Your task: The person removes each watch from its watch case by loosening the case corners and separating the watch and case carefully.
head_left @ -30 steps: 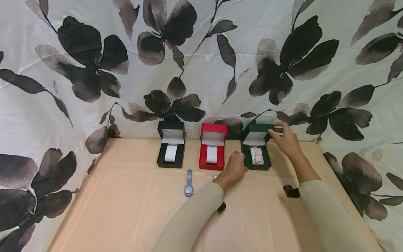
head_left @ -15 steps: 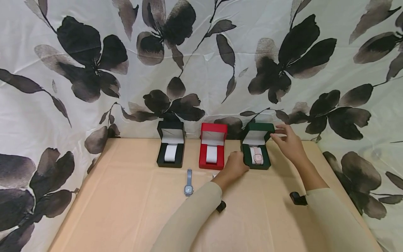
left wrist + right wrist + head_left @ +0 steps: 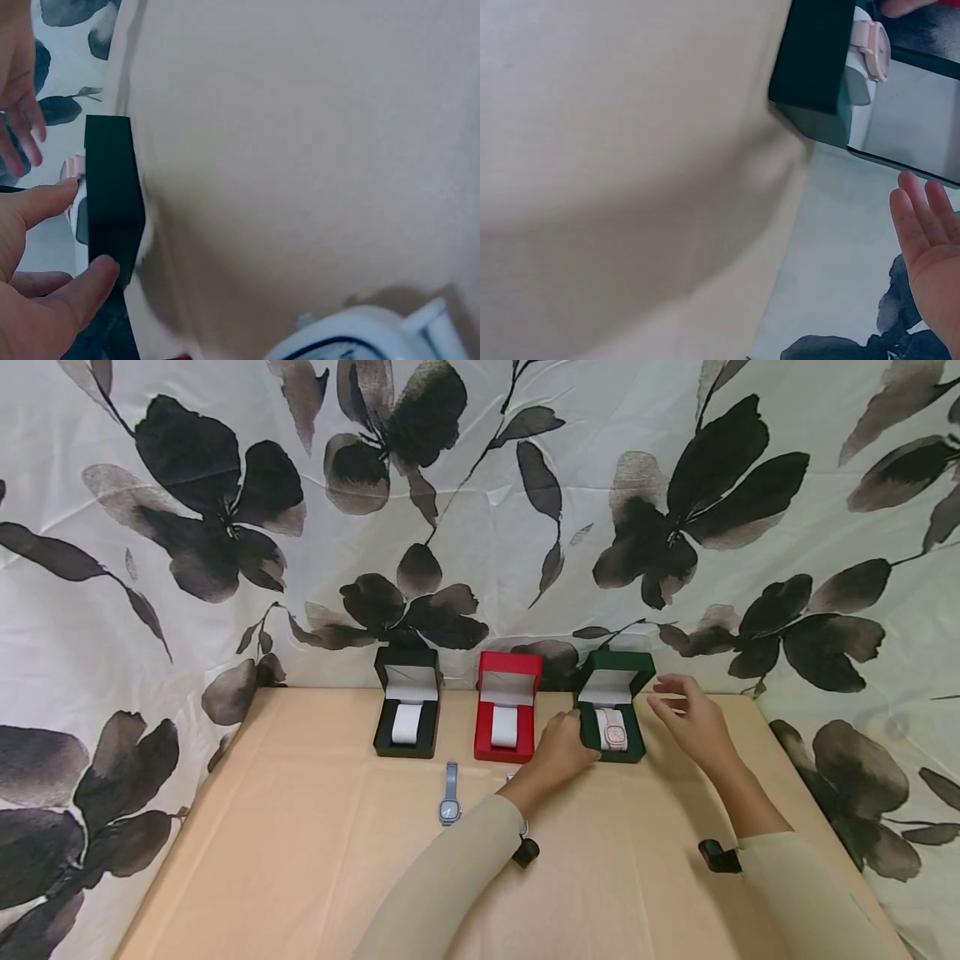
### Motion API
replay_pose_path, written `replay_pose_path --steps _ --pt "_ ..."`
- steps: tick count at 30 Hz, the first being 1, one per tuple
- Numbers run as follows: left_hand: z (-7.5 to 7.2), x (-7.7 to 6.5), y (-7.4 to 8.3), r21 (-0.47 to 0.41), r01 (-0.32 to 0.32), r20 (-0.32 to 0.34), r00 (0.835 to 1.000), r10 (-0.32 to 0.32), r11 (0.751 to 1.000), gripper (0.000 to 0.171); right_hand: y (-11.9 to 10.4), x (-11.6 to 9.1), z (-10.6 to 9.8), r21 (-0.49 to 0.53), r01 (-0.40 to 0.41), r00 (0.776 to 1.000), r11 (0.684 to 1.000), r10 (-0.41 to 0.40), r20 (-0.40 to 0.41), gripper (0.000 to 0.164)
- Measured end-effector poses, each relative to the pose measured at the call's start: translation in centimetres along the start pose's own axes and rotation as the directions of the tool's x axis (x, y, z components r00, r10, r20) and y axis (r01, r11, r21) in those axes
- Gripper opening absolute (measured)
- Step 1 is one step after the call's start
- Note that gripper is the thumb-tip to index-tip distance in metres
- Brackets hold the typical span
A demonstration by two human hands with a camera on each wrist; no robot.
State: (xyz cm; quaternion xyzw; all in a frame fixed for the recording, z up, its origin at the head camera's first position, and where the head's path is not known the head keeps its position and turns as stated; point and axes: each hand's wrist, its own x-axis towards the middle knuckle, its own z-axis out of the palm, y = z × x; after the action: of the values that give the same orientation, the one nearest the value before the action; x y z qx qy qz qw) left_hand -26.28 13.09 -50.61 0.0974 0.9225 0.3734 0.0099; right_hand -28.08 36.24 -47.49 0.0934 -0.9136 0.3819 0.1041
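At the right of the row, the green watch box [image 3: 640, 739] stands with its lid raised. Inside it, a pink watch [image 3: 615, 737] is wrapped round a white cushion. My left hand [image 3: 557, 750] holds the box's front left corner; the left wrist view shows a thumb by the rim and another finger against the green wall. My right hand [image 3: 693, 722] hovers just right of the box, fingers loosely extended and touching nothing. In the right wrist view, the fingertips of this right hand [image 3: 934, 262] are a little apart from the raised lid [image 3: 919, 112].
A red watch box [image 3: 482, 739] and a black watch box [image 3: 384, 739], both with raised lids and white cushions, stand to the left. A blue watch [image 3: 450, 810] lies before them. A white watch [image 3: 360, 330] lies partly under my left forearm. A floral cloth [image 3: 510, 543] hangs behind the table.
My right hand has come off the green lid and moved right and toward me. The left hand has shifted slightly, its thumb further right along the box front.
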Motion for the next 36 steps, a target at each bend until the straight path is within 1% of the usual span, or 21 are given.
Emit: replay_pose_path --steps 3,9,12,15,18,22,25,27,31,34,36 --pt "-0.3 0.0 0.5 0.029 -0.013 -0.013 1.000 0.013 0.999 0.069 0.5 -0.3 0.4 0.011 0.018 1.000 1.000 -0.018 0.001 0.052" --pt "-0.7 0.0 1.3 0.080 -0.033 0.002 0.999 0.033 0.996 0.066 1.3 -0.8 1.3 0.042 0.052 0.999 0.998 -0.053 0.010 0.045" --pt "-0.8 0.2 1.5 0.115 -0.047 0.016 0.999 0.045 0.992 0.066 1.6 -1.0 1.7 0.065 0.072 0.997 0.995 -0.074 0.026 0.044" --pt "-0.9 0.4 1.7 0.157 -0.082 0.008 0.997 0.082 0.984 0.062 2.0 -1.1 1.9 0.065 0.075 0.995 0.995 -0.079 0.055 0.046" --pt "-1.3 0.7 2.0 0.196 -0.124 0.008 0.992 0.125 0.973 0.060 2.4 -1.2 2.1 0.049 0.055 0.993 0.997 -0.060 0.098 0.049" --pt "-1.6 1.2 2.2 0.237 -0.169 0.060 0.985 0.160 0.957 0.063 3.1 -1.3 2.6 0.032 0.026 0.986 0.999 -0.031 0.167 0.053" --pt "-1.8 1.6 2.3 0.269 -0.205 0.105 0.977 0.183 0.941 0.065 3.4 -1.4 2.9 0.028 0.014 0.980 1.000 -0.019 0.197 0.056" --pt "-1.9 1.9 2.4 0.298 -0.230 0.129 0.971 0.200 0.926 0.065 3.5 -1.4 3.0 0.026 0.009 0.979 1.000 -0.014 0.203 0.056" --pt "-2.0 2.2 2.4 0.345 -0.262 0.190 0.960 0.207 0.901 0.066 3.6 -1.7 3.3 0.024 0.018 0.978 1.000 -0.023 0.208 0.054" --pt "-1.7 2.3 2.3 0.379 -0.286 0.228 0.951 0.211 0.880 0.068 3.6 -1.9 3.6 0.012 0.036 0.976 0.999 -0.038 0.212 0.052" --pt "-1.5 2.4 2.1 0.397 -0.304 0.240 0.945 0.222 0.866 0.069 3.6 -2.0 3.7 -0.005 0.045 0.976 0.999 -0.043 0.216 0.050"
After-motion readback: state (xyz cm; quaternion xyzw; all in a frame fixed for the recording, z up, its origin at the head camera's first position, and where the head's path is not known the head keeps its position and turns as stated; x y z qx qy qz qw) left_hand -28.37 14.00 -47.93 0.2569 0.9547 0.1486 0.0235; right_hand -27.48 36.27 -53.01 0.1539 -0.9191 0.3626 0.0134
